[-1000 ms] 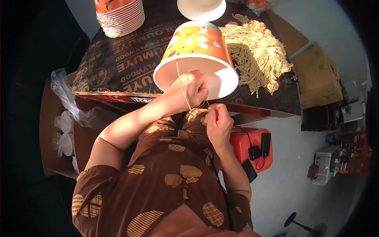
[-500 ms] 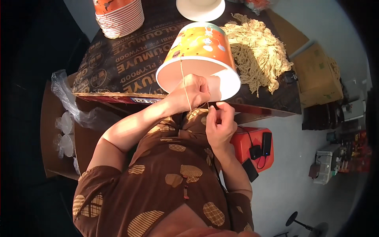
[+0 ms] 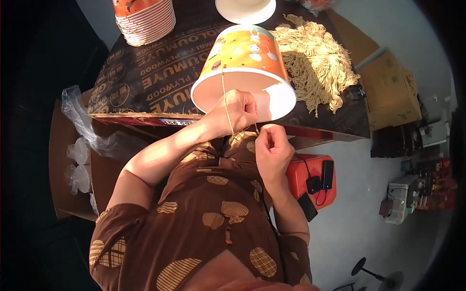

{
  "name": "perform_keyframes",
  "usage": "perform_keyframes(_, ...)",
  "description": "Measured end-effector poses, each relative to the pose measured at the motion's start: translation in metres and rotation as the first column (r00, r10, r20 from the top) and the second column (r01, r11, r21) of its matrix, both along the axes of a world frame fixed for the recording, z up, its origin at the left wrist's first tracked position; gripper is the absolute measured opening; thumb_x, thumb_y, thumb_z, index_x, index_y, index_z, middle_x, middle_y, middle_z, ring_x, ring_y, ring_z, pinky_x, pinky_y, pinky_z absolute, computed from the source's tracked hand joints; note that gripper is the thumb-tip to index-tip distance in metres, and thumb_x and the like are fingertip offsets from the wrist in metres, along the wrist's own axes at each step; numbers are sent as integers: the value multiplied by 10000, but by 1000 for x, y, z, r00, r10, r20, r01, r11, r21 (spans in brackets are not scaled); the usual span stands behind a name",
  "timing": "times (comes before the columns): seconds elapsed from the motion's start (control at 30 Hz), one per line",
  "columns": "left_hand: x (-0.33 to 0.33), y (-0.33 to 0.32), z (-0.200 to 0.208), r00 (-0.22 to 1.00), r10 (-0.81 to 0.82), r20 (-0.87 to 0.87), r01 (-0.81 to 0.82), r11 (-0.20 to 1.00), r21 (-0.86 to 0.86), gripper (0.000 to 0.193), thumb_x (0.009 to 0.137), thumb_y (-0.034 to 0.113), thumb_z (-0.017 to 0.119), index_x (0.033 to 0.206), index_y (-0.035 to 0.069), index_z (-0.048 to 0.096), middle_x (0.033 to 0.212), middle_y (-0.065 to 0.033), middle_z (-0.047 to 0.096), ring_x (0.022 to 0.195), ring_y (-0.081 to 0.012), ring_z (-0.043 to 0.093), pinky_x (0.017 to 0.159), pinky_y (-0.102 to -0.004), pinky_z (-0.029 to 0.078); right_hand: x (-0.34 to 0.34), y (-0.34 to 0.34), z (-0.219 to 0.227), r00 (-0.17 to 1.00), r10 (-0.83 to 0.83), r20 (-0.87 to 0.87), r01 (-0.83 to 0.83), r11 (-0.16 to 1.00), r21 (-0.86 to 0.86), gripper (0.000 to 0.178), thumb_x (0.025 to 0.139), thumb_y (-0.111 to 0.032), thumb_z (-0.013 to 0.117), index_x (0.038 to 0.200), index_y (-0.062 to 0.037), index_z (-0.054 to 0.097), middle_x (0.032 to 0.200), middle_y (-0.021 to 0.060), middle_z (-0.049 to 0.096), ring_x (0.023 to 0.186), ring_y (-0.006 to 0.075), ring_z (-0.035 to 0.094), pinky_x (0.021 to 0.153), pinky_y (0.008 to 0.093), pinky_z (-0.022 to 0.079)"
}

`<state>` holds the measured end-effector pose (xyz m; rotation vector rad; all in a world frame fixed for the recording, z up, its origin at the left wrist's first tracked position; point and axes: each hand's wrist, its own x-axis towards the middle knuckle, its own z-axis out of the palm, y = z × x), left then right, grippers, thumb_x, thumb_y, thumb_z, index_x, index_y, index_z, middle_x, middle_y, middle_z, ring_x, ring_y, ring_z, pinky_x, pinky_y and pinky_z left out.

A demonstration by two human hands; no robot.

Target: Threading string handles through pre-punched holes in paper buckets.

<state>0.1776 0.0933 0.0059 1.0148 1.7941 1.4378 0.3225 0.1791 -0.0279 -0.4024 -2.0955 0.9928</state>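
Note:
An orange paper bucket (image 3: 245, 54) with printed figures lies tilted on the table, its white mouth facing me. From its rim a thin beige string (image 3: 225, 94) runs down past my left wrist. My left hand (image 3: 235, 114) is curled closed in front of the bucket's mouth, gripping the string. Just right of it and lower, my right hand (image 3: 274, 151) is closed too, pinching a short piece of the string that shows between the hands. The exact finger grip on the string is partly hidden.
The dark plywood table (image 3: 167, 72) holds a heap of beige strings (image 3: 318, 65) at right, a stack of orange buckets (image 3: 145, 24) at far left and a white round container (image 3: 245, 12) behind. A red stool (image 3: 303, 182) with black devices stands below right; a cardboard box (image 3: 391, 89) lies beyond.
My right hand has shifted slightly right and down and turned, its fingers curling in tighter. My left hand and the bucket stay almost in place.

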Motion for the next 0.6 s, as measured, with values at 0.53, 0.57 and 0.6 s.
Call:
perform_keyframes(0.53, 3, 1, 0, 980, -14, -198, 21, 999, 38, 159, 820, 46, 594, 680, -3, 536, 570, -22, 528, 493, -82, 491, 424, -274, 367, -17, 2, -1, 998, 17, 68, -7, 987, -158, 68, 864, -26, 605, 904, -7, 554, 672, 156, 622, 578, 299, 645, 525, 375, 479)
perform_keyframes(0.57, 4, 0, 3, 978, -10, -207, 14, 1000, 16, 154, 809, 42, 595, 677, -6, 532, 588, -38, 536, 507, -99, 502, 440, -288, 381, -15, 1, 1, 998, 17, 68, -6, 988, -157, 68, 864, -26, 605, 904, -7, 554, 672, 156, 622, 578, 299, 645, 525, 375, 479)
perform_keyframes(0.6, 4, 0, 5, 976, -7, -216, 6, 1000, -5, 150, 799, 37, 596, 674, -9, 528, 605, -54, 543, 521, -117, 512, 457, -302, 394, -13, 1, 3, 998, 7, 68, 0, 994, -108, 73, 856, -13, 608, 899, -7, 549, 677, 150, 622, 580, 285, 645, 526, 365, 479)
